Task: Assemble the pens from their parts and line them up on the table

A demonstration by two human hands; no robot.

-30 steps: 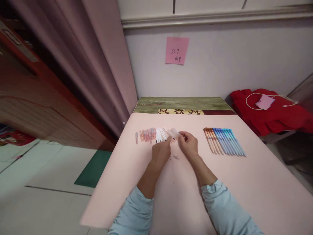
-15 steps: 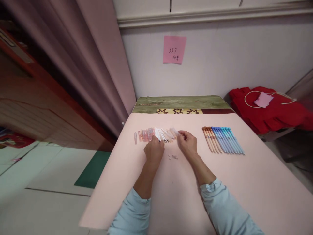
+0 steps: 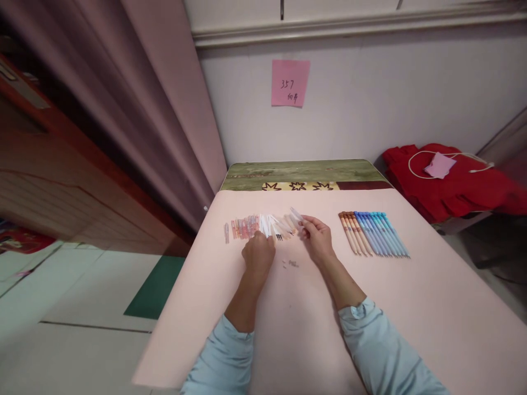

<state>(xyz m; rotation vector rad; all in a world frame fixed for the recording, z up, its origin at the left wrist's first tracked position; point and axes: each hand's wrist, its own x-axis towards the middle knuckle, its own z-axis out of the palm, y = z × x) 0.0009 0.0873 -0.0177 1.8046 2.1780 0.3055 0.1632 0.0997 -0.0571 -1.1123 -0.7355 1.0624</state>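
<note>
My right hand (image 3: 318,237) pinches a pale translucent pen barrel (image 3: 295,214), tilted with its far end up and to the left. My left hand (image 3: 258,253) is closed at the near ends of a row of white pen refills (image 3: 265,224); its fingertips are partly hidden, so whatever it grips cannot be made out. Left of the refills lie short patterned pen pieces (image 3: 245,226) in pink and grey. Several pale barrels (image 3: 288,224) lie between the hands. Nearer me is a small cluster of tiny pen parts (image 3: 292,263).
Several whole pens (image 3: 373,235) in brown, blue and turquoise lie in a row at right on the pink-covered table (image 3: 313,329). A pink note (image 3: 290,83) is on the wall. Red cloth (image 3: 448,189) with a white cable lies beyond the right edge; a curtain (image 3: 164,99) hangs left.
My right hand has raised the translucent barrel slightly and tilted it more steeply. The left hand stays at the refills. The view has shifted a little.
</note>
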